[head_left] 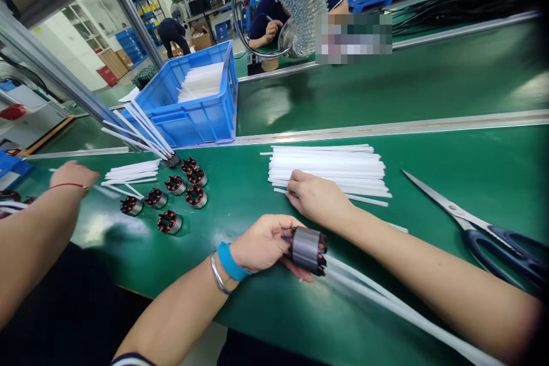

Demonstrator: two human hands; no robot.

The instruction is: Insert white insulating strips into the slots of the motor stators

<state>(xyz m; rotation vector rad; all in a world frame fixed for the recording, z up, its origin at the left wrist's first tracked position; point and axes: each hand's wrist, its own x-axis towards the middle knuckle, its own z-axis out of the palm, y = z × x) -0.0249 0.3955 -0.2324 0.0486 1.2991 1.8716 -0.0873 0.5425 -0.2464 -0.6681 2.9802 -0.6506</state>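
Head view: the left hand (257, 246), wearing a bright blue wristband (231, 262) and a silver metal bangle (219, 274), grips a grey metal cylinder with black-and-copper ends (305, 249) above the near part of the green counter (240, 183), its fingers closed around the cylinder's left end. Long, thin white tubes (386, 291) run from the cylinder's right end toward the near right. The right hand (313, 194) lies farther off, its curled fingers touching the near left part of a flat pile of straight white tubes (326, 163); whether they pinch one cannot be told. Right of the pile, large scissors with dark handles (452, 207) rest with their blades partly spread. On the left, a loose group of similar short metal cylinders (169, 222) stands on the counter, the farthest with white tubes (148, 131) rising from it, beside a smaller bundle of white tubes (132, 172). Beyond them sits a blue plastic crate (193, 123) with more white tubes (203, 83) inside. At the far left, a co-worker's hand with a red cord at the wrist (75, 176) is near the smaller bundle. Across the counter, another person sits behind a silver corrugated duct (295, 0).
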